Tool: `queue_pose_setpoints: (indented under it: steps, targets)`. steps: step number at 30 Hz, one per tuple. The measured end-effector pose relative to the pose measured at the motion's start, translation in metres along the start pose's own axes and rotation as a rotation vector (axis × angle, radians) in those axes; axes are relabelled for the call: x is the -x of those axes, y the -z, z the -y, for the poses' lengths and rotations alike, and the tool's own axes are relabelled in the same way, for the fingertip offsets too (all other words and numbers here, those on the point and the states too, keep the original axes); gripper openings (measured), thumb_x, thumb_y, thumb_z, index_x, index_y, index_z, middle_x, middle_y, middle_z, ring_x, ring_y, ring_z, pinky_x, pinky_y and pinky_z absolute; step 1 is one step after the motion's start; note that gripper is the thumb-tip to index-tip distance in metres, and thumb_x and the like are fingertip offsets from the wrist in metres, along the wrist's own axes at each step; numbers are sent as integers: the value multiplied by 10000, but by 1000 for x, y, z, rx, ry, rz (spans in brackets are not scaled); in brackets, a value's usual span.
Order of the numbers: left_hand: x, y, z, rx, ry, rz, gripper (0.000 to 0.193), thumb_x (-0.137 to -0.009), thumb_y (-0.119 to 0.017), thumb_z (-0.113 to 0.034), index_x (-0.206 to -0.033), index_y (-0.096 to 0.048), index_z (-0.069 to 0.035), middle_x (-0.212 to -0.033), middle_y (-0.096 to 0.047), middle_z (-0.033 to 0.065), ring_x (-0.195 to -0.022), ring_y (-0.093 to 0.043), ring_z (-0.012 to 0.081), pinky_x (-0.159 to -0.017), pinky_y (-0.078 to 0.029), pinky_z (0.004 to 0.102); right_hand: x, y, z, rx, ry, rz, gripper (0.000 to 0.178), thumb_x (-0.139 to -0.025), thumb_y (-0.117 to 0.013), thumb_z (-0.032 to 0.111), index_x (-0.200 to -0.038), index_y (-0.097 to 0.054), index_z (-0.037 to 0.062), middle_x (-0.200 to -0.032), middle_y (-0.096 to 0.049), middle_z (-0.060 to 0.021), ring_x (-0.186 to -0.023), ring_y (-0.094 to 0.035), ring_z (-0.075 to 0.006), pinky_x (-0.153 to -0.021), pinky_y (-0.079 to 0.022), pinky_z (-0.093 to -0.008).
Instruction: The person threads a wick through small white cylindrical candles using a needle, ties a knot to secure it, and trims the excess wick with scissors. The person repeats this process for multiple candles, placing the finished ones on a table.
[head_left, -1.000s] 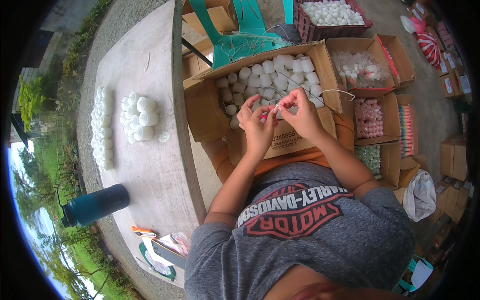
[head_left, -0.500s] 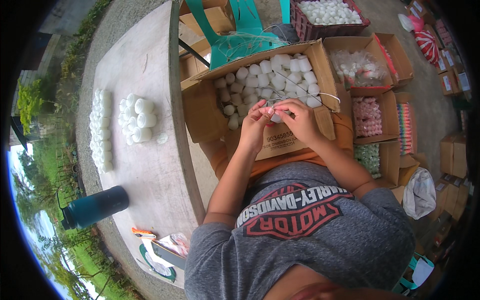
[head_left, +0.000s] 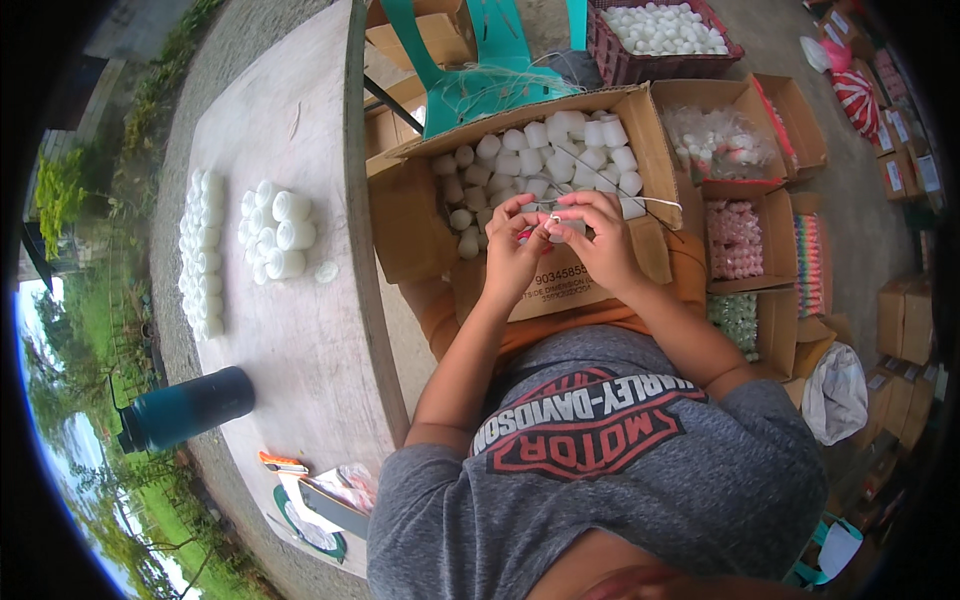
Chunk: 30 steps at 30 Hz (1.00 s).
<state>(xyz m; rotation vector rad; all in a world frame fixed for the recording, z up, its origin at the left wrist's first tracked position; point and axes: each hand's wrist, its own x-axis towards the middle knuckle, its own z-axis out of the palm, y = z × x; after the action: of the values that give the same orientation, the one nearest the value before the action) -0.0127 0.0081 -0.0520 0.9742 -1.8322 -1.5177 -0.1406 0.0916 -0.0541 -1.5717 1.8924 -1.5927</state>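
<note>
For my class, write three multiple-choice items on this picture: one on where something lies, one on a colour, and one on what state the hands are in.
1. Where does the dark bottle lie?
A. On its side on the table
B. Inside the cardboard box
C. On the green chair

2. What colour are the small cylinders in the open cardboard box on the lap?
A. Red
B. White
C. Blue

3. How are the left hand and right hand placed?
A. Flat on the table
B. Hanging at the sides
C. Together over the box, fingertips pinching a small piece

Right letters:
1 A, since the bottle lies flat near the table's edge.
2 B, since every cylinder in that box looks white.
3 C, since both hands meet above the box with fingertips closed on something small.
</note>
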Motion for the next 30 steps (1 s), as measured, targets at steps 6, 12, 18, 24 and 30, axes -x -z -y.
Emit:
queue_pose_setpoints:
  steps: [6, 12, 18, 24, 30]
  targets:
    - [4, 5, -20, -591, -275, -26, 89, -778, -682, -147, -861, -679, -117, -1248, -491, 49, -1162, -373, 270, -984, -219, 421, -3, 7, -4, 115, 15, 79, 119, -789, -675, 156, -766, -631, 48, -1072, -542, -85, -1004, -446, -274, -872, -383, -367]
    - [1, 10, -16, -800, -436, -122, 82, -745, -655, -95, -826, -655, -110, -1194, -518, 35, -1147, -384, 267, -962, -211, 419, -3, 25, 26, 203, 1, 214, 282, -707, -734, 251, -577, -562, 71, -1003, -527, -69, -993, -419, -267, -885, -320, -400]
    - [-8, 22, -1, -794, -366, -283, 96, -801, -619, -112, -891, -603, -82, -1134, -529, 40, -1110, -401, 268, -950, -221, 427, -9, 60, 65, 175, 141, 244, 293, -737, -710, 211, -570, -511, 75, -867, -572, -45, -842, -501, -236, -774, -361, -381]
    - [-16, 26, 22, -402, -197, -233, 129, -882, -572, -109, -966, -512, -31, -986, -590, 84, -931, -538, 235, -851, -368, 383, -20, 126, 102, -406, -86, 515, 240, -854, -604, 154, -659, -574, 17, -555, -537, -32, -478, -516, -133, -479, -401, -270]
    - [-12, 8, 2, -378, -437, -51, 152, -872, -560, -6, -1021, -561, -39, -887, -602, 122, -856, -579, 235, -742, -474, 311, -23, 145, 99, -745, 56, 257, 401, -928, -537, 302, -661, -592, 9, -521, -501, -31, -417, -440, -90, -418, -342, -246]
